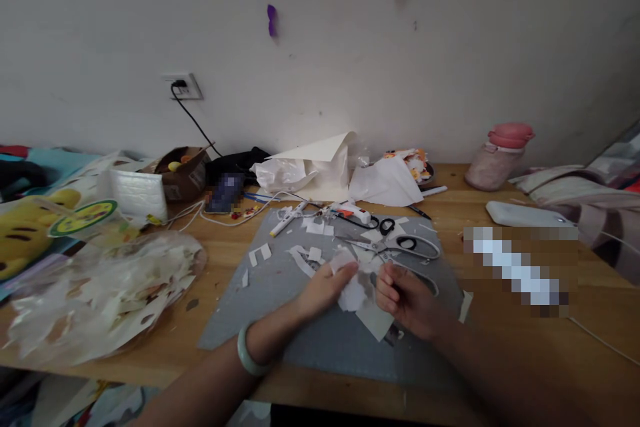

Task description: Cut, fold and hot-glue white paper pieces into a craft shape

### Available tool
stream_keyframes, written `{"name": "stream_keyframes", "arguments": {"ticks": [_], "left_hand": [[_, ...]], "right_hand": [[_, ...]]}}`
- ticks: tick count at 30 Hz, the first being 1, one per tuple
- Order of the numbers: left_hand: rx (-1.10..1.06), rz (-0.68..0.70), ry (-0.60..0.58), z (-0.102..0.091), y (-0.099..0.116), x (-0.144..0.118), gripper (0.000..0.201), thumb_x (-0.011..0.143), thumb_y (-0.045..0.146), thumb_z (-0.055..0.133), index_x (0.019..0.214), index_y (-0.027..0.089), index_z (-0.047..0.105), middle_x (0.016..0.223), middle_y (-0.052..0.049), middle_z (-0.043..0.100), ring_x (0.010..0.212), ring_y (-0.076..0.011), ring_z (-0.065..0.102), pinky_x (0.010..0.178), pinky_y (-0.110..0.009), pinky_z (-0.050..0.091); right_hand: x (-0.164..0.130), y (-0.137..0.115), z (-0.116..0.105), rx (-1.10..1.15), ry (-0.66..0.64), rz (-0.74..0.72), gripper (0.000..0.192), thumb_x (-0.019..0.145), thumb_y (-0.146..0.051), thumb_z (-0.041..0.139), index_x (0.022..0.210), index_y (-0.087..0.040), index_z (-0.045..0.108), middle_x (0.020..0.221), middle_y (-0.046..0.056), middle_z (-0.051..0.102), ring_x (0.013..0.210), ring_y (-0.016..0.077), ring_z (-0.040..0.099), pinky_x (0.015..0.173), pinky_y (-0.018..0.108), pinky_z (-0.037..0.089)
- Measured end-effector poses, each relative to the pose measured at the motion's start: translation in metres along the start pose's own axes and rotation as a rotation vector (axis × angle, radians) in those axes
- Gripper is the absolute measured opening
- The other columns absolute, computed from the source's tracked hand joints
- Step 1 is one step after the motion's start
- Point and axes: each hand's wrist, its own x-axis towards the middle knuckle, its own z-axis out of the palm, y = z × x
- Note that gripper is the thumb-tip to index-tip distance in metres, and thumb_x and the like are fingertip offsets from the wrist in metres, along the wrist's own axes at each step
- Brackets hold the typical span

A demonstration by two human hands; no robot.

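My left hand (324, 290), with a pale bangle on its wrist, grips a crumpled piece of white paper (353, 295) between thumb and fingers over the grey cutting mat (265, 340). Just to the right, my right hand (407, 300) has its fingertips pinched together; anything between them is too small to make out. The two hands are apart. Behind them lie scissors (417, 247) with black-lined handles, blades pointing left. White paper scraps (260, 254) are scattered over the mat, and a larger pale card piece (375, 322) lies below the hands.
At the left lie a plastic bag of scraps (100, 300) and a lidded cup (90, 219). A white glue gun (355, 213), a pen-like tool (289, 218) and a cable are behind. A pink bottle (495, 159) and a white power bank-like block (525, 215) stand right.
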Motion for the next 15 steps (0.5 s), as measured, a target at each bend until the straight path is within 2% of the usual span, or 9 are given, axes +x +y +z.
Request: {"name": "stream_keyframes", "arguments": {"ticks": [3,5,6,8,10,12,15], "left_hand": [[0.396,0.158,-0.254,-0.007,0.003,-0.001,0.029,0.078,0.042,0.057,0.063,0.018,0.063,0.053,0.001,0.057,0.047,-0.0107,0.044,0.048,-0.022,0.032],[0.649,0.316,-0.352,-0.014,0.006,0.000,0.030,0.077,0.044,0.059,0.059,0.020,0.064,0.050,0.001,0.056,0.044,-0.0109,0.043,0.047,-0.022,0.028],[0.767,0.392,-0.355,-0.018,0.009,0.000,0.031,0.075,0.046,0.061,0.058,0.020,0.065,0.048,0.000,0.055,0.042,-0.0111,0.042,0.046,-0.023,0.026],[0.958,0.502,-0.280,-0.026,0.015,0.002,0.034,0.073,0.051,0.062,0.056,0.021,0.064,0.044,0.000,0.052,0.039,-0.0118,0.041,0.045,-0.024,0.022],[1.068,0.534,-0.185,-0.036,0.022,0.004,0.039,0.076,0.054,0.058,0.055,0.021,0.063,0.043,0.000,0.051,0.039,-0.0125,0.040,0.046,-0.025,0.022],[1.077,0.517,-0.129,-0.047,0.030,0.006,0.042,0.079,0.054,0.052,0.055,0.021,0.061,0.044,0.000,0.051,0.040,-0.0127,0.040,0.047,-0.025,0.022],[0.895,0.457,-0.040,-0.061,0.038,0.009,0.045,0.078,0.057,0.049,0.053,0.020,0.059,0.047,-0.001,0.054,0.045,-0.0133,0.044,0.050,-0.025,0.027]], "right_hand": [[-0.001,-0.002,-0.001,-0.058,0.034,-0.007,0.030,0.067,-0.039,0.076,0.067,-0.017,0.055,0.051,-0.005,0.049,0.045,0.0063,0.041,0.045,0.021,0.029],[-0.001,-0.004,-0.001,-0.101,0.048,-0.004,0.030,0.067,-0.039,0.076,0.068,-0.017,0.057,0.053,-0.004,0.053,0.046,0.0066,0.044,0.045,0.021,0.029],[-0.002,-0.004,-0.001,-0.119,0.055,-0.009,0.030,0.067,-0.040,0.076,0.068,-0.016,0.057,0.054,-0.003,0.054,0.046,0.0066,0.044,0.045,0.021,0.028],[-0.002,-0.004,0.000,-0.142,0.063,-0.023,0.032,0.066,-0.041,0.076,0.064,-0.017,0.056,0.053,-0.003,0.054,0.045,0.0065,0.042,0.045,0.022,0.027],[-0.002,-0.003,0.000,-0.139,0.042,-0.030,0.035,0.066,-0.042,0.076,0.058,-0.018,0.051,0.049,-0.005,0.050,0.043,0.0061,0.038,0.044,0.022,0.024],[-0.001,-0.002,0.000,-0.119,0.007,-0.023,0.041,0.065,-0.043,0.076,0.054,-0.019,0.046,0.045,-0.006,0.045,0.040,0.0051,0.033,0.043,0.022,0.022],[0.001,0.001,-0.003,-0.130,-0.015,-0.013,0.042,0.065,-0.044,0.076,0.053,-0.017,0.046,0.043,-0.007,0.044,0.038,0.0038,0.032,0.041,0.021,0.020]]}}
